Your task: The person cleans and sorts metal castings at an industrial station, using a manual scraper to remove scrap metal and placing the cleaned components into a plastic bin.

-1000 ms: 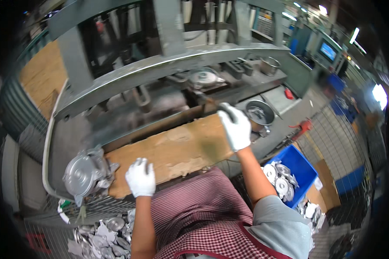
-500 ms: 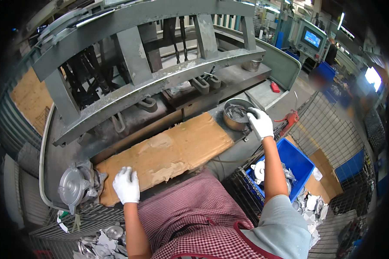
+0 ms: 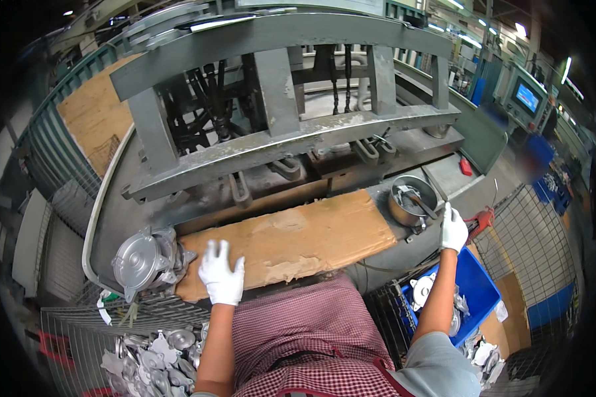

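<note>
Metal bench (image 3: 122, 215), grey machine frame (image 3: 324, 135) beyond it.
My left hand (image 3: 222, 274): fingers spread, empty, over the cardboard sheet (image 3: 311, 231); my right hand (image 3: 453, 228): part-curled, can't tell if gripping, just beside the steel pot (image 3: 401, 213). Handled tool (image 3: 425, 206) leaning in it: probably light, maybe slick, take the free end. Round metal castings (image 3: 139, 261) far left: stiff, likely hefty, hold by lugs.
</note>
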`<state>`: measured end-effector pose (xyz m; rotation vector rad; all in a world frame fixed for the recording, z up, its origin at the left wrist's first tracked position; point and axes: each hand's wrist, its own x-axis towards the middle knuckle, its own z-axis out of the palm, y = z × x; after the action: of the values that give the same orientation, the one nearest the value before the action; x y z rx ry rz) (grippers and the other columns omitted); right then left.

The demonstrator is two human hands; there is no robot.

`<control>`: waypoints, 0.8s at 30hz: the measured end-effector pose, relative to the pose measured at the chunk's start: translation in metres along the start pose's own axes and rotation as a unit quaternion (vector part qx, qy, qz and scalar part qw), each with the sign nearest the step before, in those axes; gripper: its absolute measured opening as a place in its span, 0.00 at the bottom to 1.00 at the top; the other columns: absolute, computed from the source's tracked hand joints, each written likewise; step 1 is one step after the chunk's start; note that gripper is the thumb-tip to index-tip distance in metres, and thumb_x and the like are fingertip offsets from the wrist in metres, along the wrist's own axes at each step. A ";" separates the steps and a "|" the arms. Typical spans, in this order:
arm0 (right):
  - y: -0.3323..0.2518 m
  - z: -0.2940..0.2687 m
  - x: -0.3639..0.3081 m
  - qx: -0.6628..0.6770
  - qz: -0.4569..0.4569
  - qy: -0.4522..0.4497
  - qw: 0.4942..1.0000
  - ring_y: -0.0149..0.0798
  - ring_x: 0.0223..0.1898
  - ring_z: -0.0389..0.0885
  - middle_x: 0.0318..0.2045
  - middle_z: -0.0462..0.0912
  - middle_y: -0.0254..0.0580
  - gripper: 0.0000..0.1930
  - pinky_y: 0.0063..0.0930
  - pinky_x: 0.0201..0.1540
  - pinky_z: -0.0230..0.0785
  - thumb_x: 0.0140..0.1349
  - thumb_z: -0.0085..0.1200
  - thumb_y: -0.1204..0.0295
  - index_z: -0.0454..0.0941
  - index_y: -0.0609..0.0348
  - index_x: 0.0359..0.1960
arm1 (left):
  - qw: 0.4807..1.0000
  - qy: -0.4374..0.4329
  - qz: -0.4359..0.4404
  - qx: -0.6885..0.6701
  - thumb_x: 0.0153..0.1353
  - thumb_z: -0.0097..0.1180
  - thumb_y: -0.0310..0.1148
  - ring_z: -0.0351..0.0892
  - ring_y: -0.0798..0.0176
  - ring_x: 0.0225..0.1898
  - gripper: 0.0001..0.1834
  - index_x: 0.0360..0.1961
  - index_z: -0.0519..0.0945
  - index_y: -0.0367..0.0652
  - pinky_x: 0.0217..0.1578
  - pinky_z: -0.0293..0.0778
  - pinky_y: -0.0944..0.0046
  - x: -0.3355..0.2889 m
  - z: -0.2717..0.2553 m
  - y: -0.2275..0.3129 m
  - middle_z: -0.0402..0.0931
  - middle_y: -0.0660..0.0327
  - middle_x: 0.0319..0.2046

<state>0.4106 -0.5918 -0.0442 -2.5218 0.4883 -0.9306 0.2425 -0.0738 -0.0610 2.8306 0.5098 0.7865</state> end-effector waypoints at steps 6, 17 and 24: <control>-0.003 -0.003 -0.001 0.001 0.007 -0.021 1.000 0.54 0.38 0.81 0.36 0.83 0.50 0.23 0.43 0.41 0.71 0.69 0.41 0.48 0.81 0.50 0.44 | 0.996 0.064 0.021 0.056 0.55 0.60 0.44 0.75 0.52 0.52 0.22 0.49 0.78 0.45 0.50 0.68 0.50 0.001 -0.001 0.005 0.77 0.54 0.51; -0.005 -0.005 -0.001 -0.016 -0.005 -0.007 1.000 0.54 0.35 0.82 0.33 0.83 0.50 0.21 0.44 0.38 0.71 0.67 0.44 0.48 0.82 0.51 0.39 | 0.999 -0.016 -0.025 0.028 0.53 0.63 0.44 0.68 0.42 0.60 0.34 0.60 0.71 0.43 0.55 0.66 0.49 0.000 -0.007 0.007 0.65 0.44 0.62; -0.005 -0.007 -0.002 -0.078 -0.049 0.026 0.995 0.51 0.28 0.83 0.26 0.84 0.48 0.20 0.46 0.34 0.74 0.66 0.43 0.49 0.82 0.48 0.33 | 0.998 -0.044 -0.029 0.015 0.49 0.66 0.39 0.61 0.38 0.64 0.38 0.62 0.69 0.40 0.63 0.59 0.47 0.000 -0.001 0.007 0.59 0.39 0.65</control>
<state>0.4048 -0.5879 -0.0378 -2.6883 0.4742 -1.0338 0.2439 -0.0802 -0.0582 2.8476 0.5931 0.6465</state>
